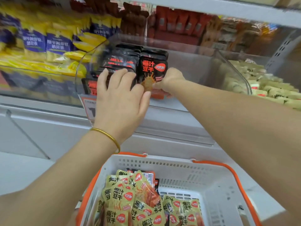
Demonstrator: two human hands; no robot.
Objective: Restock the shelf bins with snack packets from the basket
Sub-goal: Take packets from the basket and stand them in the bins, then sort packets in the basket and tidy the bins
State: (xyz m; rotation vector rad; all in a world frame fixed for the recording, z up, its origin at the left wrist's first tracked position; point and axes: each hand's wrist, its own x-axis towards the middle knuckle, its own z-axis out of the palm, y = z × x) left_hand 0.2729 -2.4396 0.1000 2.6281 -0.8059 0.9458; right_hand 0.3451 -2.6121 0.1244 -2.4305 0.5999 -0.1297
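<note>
A clear plastic shelf bin [228, 69] holds a stack of black snack packets [123, 61] with red print at its left side. My left hand [120, 95] lies over the front of that stack, fingers straight and spread, thumb touching the front packet's lower edge. My right hand [169, 80] grips the upright front black packet [152, 69] by its lower right corner. Below, a white basket [211, 185] with orange handles holds several yellow snack packets [130, 201] and a few red ones.
Yellow and blue packets [48, 44] fill the bin to the left, pale packets [268, 88] the bin to the right. Red and brown goods stand on the shelf behind. A price tag [88, 108] hangs at the bin's front. The right half of the clear bin has free room.
</note>
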